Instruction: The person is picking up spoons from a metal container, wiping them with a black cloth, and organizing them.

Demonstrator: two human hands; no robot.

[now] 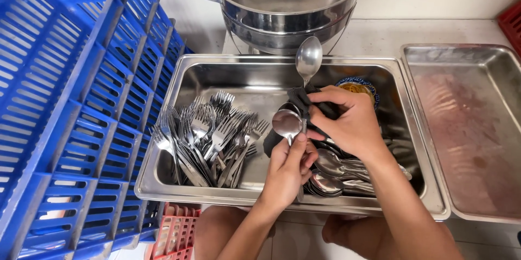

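My left hand [290, 169] grips the handle of a steel spoon [286, 122], bowl up, over a steel tray [163, 181]. My right hand [347, 120] pinches a dark cloth [300, 99] wrapped around the handle of a second spoon [308, 57] that points away from me. The two hands touch above the tray's middle. Several forks [209, 140] lie heaped in the tray's left half. More spoons [334, 170] are piled under my right wrist. A small patterned blue bowl [358, 86] sits at the tray's back, partly hidden by my right hand.
A blue plastic crate [70, 108] leans along the left side. A large steel pot [287, 5] stands behind the tray. A second steel tray [467, 130] lies on the right. A red crate [176, 233] shows below, another red crate corner [512, 24] at far right.
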